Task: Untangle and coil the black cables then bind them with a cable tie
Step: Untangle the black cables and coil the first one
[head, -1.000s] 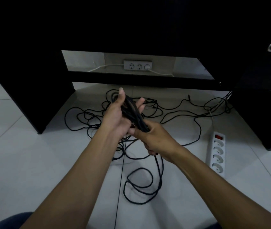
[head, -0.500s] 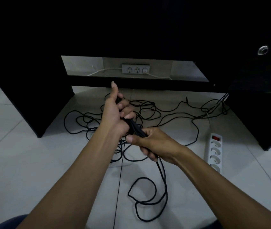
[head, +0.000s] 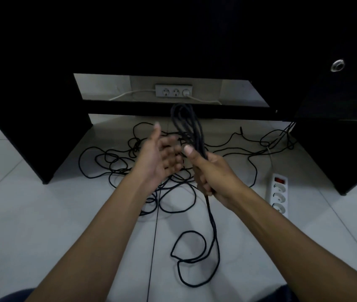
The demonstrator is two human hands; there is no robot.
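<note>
The coiled bundle of black cable (head: 187,127) is now gripped by the right hand (head: 211,173) alone, its fingers curled round the lower part of the loops, and the loops are held upright above the fist. Half a second ago the bundle was clasped by both hands together; the left hand (head: 159,158) has since been released from it and is now spread wide, palm turned toward the right, fingers straight and apart from the cable. The bundle has also been raised, so that its top now overlaps the dark lower rail of the desk (head: 42,127).

From under the right hand a loose tail of cable (head: 195,253) is let down to the tiled floor (head: 42,225), where a few slack loops are formed. Behind the hands, the tangled cables (head: 116,162) are spread on the floor beneath the desk, well apart from the held bundle. A white power strip (head: 279,194) is seen on the floor to the right, and a wall socket row (head: 173,91) in the gap behind the desk.

The number of loops in the bundle cannot be counted, as they are blurred. The middle of the tangle is hidden by the hands, and the desk's upper part is lost in darkness. No detail can be made out at the far right where the cables run under the desk.
</note>
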